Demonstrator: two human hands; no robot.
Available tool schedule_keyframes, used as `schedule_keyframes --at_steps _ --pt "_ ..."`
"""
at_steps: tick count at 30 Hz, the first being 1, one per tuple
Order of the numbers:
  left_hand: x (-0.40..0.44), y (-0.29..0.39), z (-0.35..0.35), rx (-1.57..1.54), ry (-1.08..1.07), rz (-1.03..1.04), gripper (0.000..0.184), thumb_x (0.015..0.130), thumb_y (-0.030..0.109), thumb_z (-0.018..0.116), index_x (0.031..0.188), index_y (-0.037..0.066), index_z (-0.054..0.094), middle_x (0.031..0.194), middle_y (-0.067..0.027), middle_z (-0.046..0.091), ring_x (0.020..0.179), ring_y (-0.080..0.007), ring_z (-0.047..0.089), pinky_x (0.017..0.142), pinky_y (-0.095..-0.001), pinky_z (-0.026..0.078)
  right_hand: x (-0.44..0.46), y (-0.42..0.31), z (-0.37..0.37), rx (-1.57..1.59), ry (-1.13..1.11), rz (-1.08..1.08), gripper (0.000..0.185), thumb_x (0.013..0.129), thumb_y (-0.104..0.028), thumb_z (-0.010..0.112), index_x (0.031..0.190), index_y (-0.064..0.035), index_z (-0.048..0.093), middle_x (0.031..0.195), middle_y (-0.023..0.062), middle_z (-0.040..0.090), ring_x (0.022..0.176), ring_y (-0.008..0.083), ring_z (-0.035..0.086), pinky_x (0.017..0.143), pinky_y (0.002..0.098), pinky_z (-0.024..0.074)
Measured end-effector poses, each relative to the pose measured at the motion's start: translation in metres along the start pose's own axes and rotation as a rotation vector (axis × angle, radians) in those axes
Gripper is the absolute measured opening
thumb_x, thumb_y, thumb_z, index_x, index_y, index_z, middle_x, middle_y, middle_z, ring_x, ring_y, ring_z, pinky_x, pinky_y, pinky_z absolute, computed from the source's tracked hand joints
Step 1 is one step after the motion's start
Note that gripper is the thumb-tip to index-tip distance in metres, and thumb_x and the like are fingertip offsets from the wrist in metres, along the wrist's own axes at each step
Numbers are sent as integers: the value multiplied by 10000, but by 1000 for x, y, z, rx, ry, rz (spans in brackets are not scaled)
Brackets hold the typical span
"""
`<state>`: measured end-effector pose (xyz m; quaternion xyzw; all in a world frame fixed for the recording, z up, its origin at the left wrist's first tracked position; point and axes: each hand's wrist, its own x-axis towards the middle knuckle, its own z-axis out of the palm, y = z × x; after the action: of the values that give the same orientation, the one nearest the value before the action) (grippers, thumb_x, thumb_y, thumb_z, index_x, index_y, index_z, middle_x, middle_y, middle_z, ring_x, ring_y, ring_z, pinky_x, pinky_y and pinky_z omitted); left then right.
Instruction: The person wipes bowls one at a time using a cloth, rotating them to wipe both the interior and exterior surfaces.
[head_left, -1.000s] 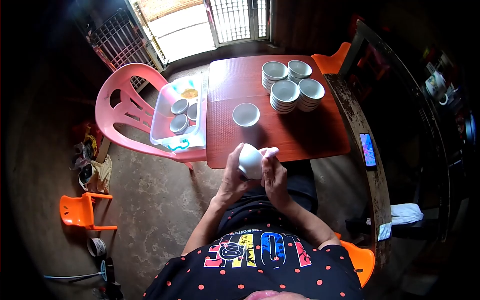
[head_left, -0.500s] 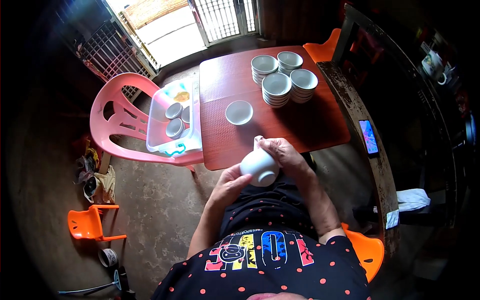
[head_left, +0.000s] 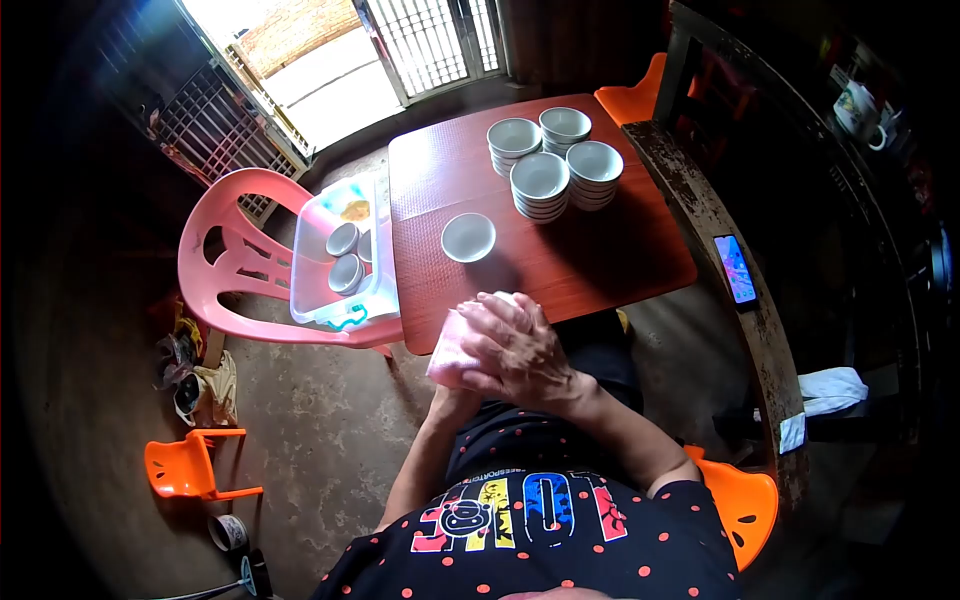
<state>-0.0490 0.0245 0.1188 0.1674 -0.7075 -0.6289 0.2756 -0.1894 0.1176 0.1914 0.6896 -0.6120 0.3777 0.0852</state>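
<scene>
Cloth (head_left: 450, 352), pink, clamped between right hand (head_left: 525, 350) and left hand (head_left: 457, 401), both pressed together at the near edge of the table (head_left: 610, 265). Right hand spread over the top; left hand underneath, mostly covered. Remaining contents of the grip: hidden, cannot tell. Single bowl (head_left: 468, 238) upright on the table, just beyond the hands. Four stacks of bowls (head_left: 540, 178) farther right; more bowls (head_left: 345, 273) in the clear box (head_left: 382, 290) at left.
</scene>
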Motion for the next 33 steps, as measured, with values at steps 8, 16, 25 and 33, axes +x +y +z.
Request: schedule_keyframes --at_steps 8,16,25,33 --pt "7 41 13 -212 -238 -142 239 822 -46 658 1061 -54 648 916 -36 663 869 -92 588 780 -232 484 -25 85 49 1580 35 353 344 940 -167 529 1268 -70 495 1008 136 620 950 237 638 822 406 545" --pt "42 27 21 626 -160 564 282 780 -78 603 1038 36 609 877 -134 639 799 -278 636 716 -359 518 -47 45 82 2651 232 565 508 976 -348 420 1398 -70 367 1339 158 494 1181 266 548 928 439 492" --pt "147 1 -36 1051 -125 333 234 885 14 418 1059 16 574 901 -210 642 850 -374 624 764 -452 493 -139 74 38 2125 -73 1063 533 927 -337 574 1294 33 460 1205 121 586 1083 202 595 954 310 489" --pt "176 -30 -41 1181 -227 246 232 855 9 395 1001 12 576 864 -221 646 845 -383 632 757 -459 491 -165 70 20 2414 5 1053 460 959 -245 503 1308 49 440 1305 175 516 1216 276 512 1075 373 381"
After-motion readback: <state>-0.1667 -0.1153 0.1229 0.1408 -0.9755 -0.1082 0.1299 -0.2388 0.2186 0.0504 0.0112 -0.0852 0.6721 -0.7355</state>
